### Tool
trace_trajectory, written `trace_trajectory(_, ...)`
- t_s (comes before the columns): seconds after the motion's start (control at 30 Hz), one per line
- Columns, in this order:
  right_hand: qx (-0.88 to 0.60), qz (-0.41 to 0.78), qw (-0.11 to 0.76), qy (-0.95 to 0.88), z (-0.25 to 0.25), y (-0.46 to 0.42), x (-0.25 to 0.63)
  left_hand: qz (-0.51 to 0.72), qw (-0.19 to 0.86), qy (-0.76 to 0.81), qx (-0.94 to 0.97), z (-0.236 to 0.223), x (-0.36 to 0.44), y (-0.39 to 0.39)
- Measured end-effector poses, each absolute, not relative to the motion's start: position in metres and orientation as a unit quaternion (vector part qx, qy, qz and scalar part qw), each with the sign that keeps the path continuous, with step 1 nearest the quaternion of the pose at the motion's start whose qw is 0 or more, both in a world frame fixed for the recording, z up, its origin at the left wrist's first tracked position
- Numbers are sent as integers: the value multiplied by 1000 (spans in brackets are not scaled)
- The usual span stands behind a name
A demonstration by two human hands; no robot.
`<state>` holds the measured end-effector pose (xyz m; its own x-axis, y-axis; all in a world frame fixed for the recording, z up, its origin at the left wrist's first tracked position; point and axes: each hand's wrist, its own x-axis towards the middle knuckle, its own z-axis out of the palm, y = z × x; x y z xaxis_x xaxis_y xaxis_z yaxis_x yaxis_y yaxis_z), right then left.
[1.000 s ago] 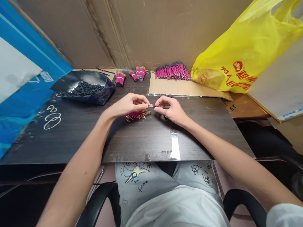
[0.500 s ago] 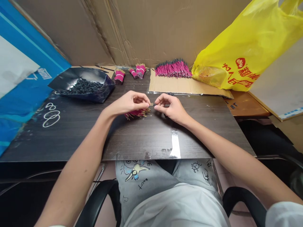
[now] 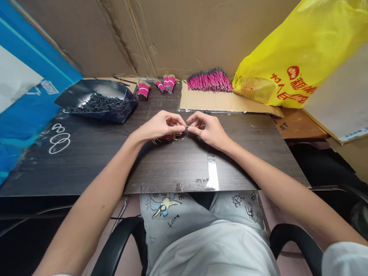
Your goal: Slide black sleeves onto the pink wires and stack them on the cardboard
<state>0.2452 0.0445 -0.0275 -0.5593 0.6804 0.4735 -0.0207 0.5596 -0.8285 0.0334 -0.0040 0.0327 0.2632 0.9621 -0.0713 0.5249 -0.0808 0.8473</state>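
Observation:
Above the middle of the table, my left hand [image 3: 164,124] and my right hand [image 3: 209,131] meet almost fingertip to fingertip. Each is closed in a pinch. A short black tube [image 3: 186,127] shows between them, in the right fingers. The left fingers pinch thin gold-tipped wires, now mostly hidden. Under my left hand lies a loose pile of pink wires [image 3: 168,137] with gold tips, partly covered by the hand.
Left, a dark open bag [image 3: 117,117] holds many black tubes [image 3: 100,102]. White rubber bands [image 3: 59,143] lie nearby. Tied pink wire bundles [image 3: 143,90] stand behind. Black-ended pink wires [image 3: 209,81] lie on cardboard [image 3: 218,102], beside a yellow plastic bag [image 3: 273,73].
My hands have come closer together, narrowing the gap between the fingertips. The gold tips that showed at my left fingers are now mostly out of sight. The view has shifted slightly.

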Motion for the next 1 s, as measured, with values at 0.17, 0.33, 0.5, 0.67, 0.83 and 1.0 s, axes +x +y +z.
trace_trajectory(0.17,-217,420,423,-773,-30,47,245,277,411,553,670,30,34,-2)
trace_trajectory(0.33,-213,373,421,-799,-25,40,245,284,426,553,657,30,33,-3)
trace_trajectory(0.5,-191,360,428,-807,-24,38,245,283,437,558,646,29,34,-3)
trace_trajectory(0.67,-200,371,429,-799,-25,53,250,321,421,550,645,32,30,-1)
trace_trajectory(0.83,-245,172,405,-864,-33,74,246,395,432,535,609,34,24,0)
trace_trajectory(1.0,-280,58,299,-911,-39,77,229,394,441,537,601,30,24,3)
